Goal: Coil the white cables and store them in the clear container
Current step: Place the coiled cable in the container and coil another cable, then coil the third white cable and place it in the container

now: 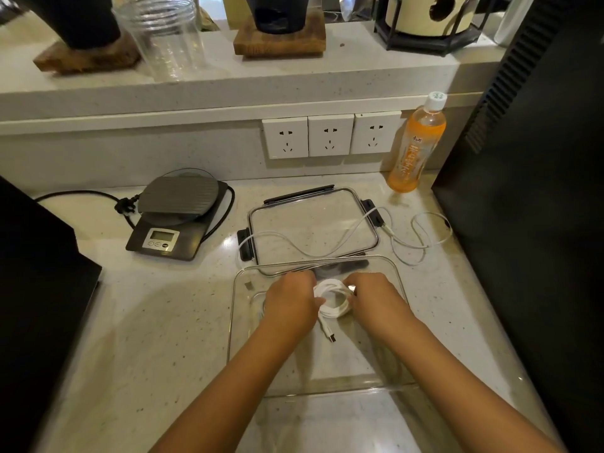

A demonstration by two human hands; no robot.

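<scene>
While the pale counter (157, 322) carries everything, the clear container (240, 328) sits at its middle, our landmark. Behind the container lies its lid (294, 220), and a loose white cable (330, 248) trails across that lid and off to the right. Left of the lid, a kitchen scale (178, 214); far behind the container's right side, an orange bottle (416, 148). Inside the container, left hand (289, 297) and right hand (377, 297) both pinch a coiled white cable (333, 300), its plug (330, 335) dangling toward the near wall.
</scene>
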